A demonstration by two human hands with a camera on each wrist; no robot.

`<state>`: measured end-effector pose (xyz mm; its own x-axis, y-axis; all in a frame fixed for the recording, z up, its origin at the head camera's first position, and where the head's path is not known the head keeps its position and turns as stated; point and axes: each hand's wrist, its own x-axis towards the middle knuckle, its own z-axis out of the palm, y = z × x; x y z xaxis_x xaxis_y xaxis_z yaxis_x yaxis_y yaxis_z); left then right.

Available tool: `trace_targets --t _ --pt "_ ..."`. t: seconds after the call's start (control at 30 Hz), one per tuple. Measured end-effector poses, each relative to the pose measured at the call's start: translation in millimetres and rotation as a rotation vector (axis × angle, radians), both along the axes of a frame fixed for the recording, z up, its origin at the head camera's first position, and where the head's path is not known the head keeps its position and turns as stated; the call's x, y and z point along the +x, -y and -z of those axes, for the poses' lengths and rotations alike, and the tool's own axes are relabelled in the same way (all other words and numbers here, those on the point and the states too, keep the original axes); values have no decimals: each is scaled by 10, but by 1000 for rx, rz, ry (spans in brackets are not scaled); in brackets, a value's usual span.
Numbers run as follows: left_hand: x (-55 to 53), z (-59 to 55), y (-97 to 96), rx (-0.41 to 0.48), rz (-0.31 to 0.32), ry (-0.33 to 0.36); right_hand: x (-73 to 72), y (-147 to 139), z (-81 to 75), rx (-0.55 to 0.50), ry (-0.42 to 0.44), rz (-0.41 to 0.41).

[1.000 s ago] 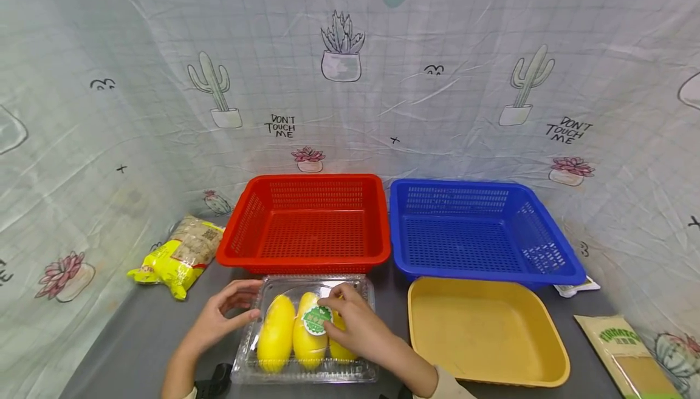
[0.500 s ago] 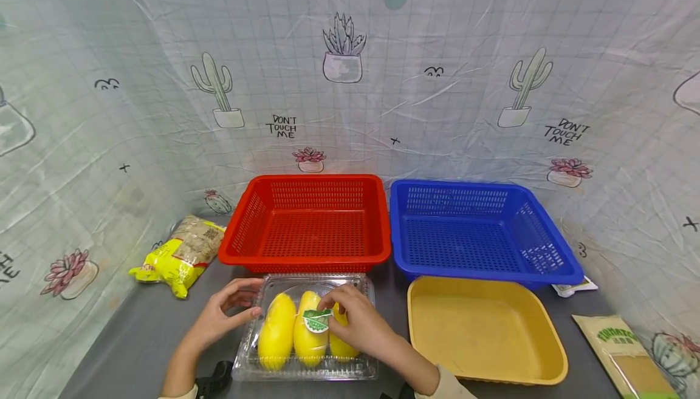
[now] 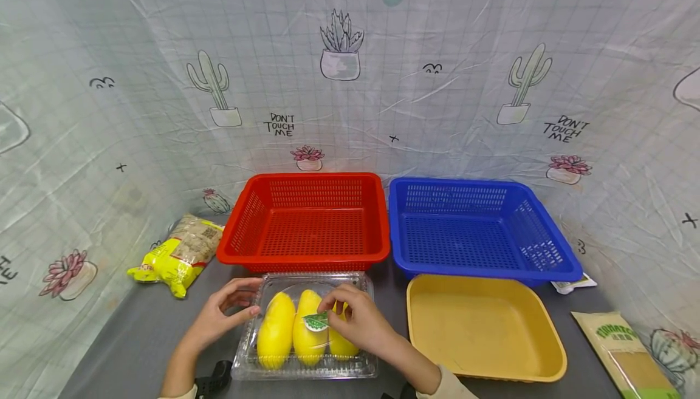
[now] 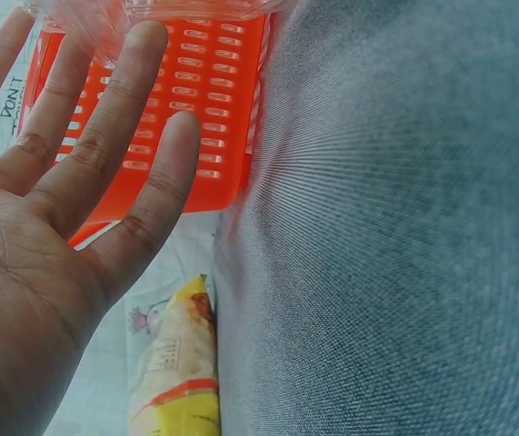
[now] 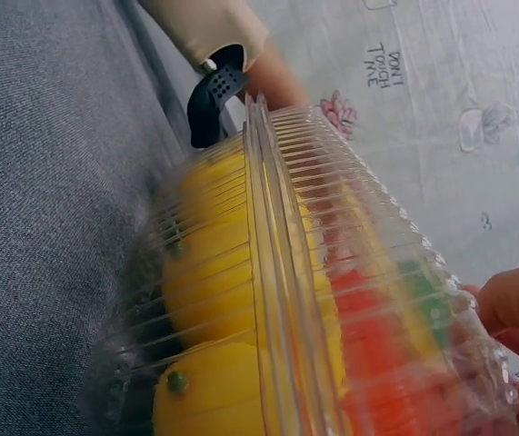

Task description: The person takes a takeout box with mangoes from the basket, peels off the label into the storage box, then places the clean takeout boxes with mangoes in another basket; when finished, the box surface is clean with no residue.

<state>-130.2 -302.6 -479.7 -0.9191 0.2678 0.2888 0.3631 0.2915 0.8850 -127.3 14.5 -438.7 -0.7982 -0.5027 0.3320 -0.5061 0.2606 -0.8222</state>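
Pinched between the thumb and forefinger of the right hand (image 3: 358,321) is the edge of a green-and-white sticker (image 3: 315,323), folded over on itself above the lid of a clear plastic box (image 3: 306,374). Three yellow fruits (image 3: 276,333) lie side by side inside the box, which sits on the grey tabletop (image 3: 137,341) just in front of the red basket (image 3: 303,261). At the box's left edge, the left hand (image 3: 223,314) is spread with fingers apart and grips nothing; its fingertips seem to touch the plastic, though the left wrist view cuts off that contact. Right of the box is a yellow tray (image 3: 483,329), with the blue basket (image 3: 487,276) behind it. One yellow bag (image 3: 183,254) lies left of the red basket.
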Motion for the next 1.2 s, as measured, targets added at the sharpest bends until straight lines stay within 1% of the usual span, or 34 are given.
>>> trace_targets --t 0.13,0.37,0.5,0.7,0.97,1.2 --pt "10 -10 4 0 -1 6 8 -30 -1 -65 60 -4" --pt "27 -12 10 -19 -18 25 -8 -105 -43 -114 201 -35" --pt "30 -8 11 -30 -28 45 -32 -169 -77 -171 245 -51" --pt "33 9 27 -33 -24 39 -58 -283 -66 -209 253 -38" --pt "37 32 37 -19 -3 31 -78 -450 -74 -214 222 -26" --pt "-2 25 14 -14 0 26 -104 -660 -119 -194 201 24"
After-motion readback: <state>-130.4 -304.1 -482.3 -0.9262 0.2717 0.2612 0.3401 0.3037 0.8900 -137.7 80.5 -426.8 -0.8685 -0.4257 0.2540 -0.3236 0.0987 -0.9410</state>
